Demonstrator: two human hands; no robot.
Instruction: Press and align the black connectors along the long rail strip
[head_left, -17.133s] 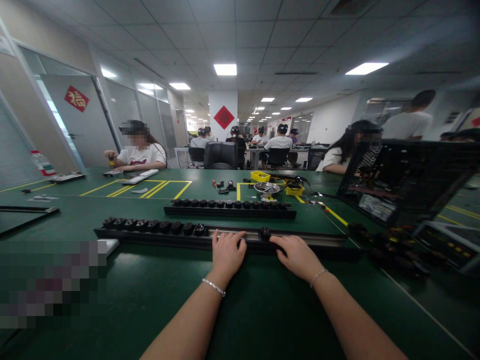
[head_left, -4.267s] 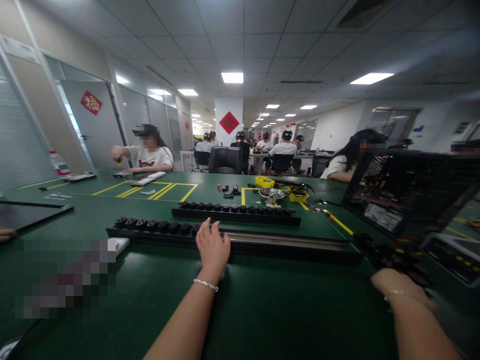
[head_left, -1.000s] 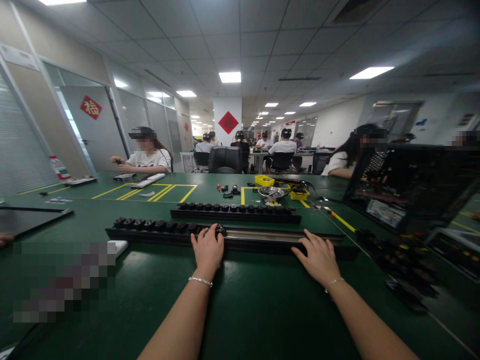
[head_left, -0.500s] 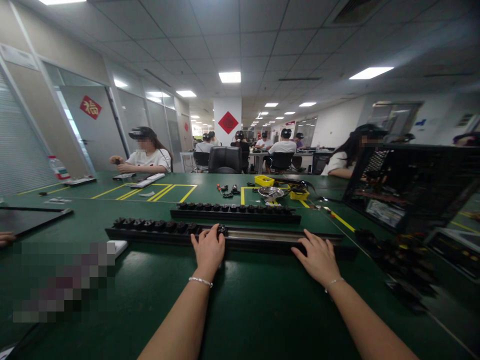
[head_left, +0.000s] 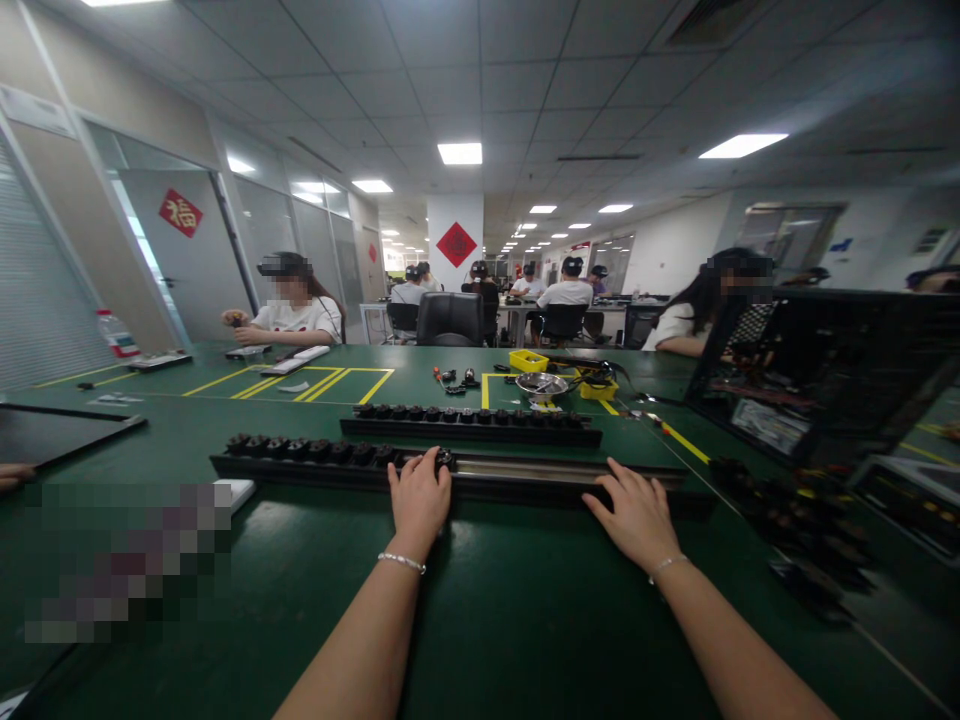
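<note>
A long black rail (head_left: 510, 488) lies crosswise in front of me on the green table. A row of small black round parts (head_left: 321, 452) fills its left half, while the metal channel shows bare on the right. My left hand (head_left: 420, 498) is over the rail's middle, its thumb and index finger closed around the last black part (head_left: 445, 458) of the row. My right hand (head_left: 637, 510) rests with fingers spread on the rail's right portion. Behind it lies a second black rail (head_left: 472, 430) bearing similar parts.
Farther back are a metal bowl (head_left: 541, 384), a yellow bin (head_left: 529, 361) and small loose parts (head_left: 456, 380). An open computer case (head_left: 825, 370) stands at right, near a dark heap of parts (head_left: 795, 520). Co-workers sit across the table (head_left: 296, 310) and beyond.
My left hand's outer fingers have drawn in slightly to the right. My right hand and both rails look unmoved.
</note>
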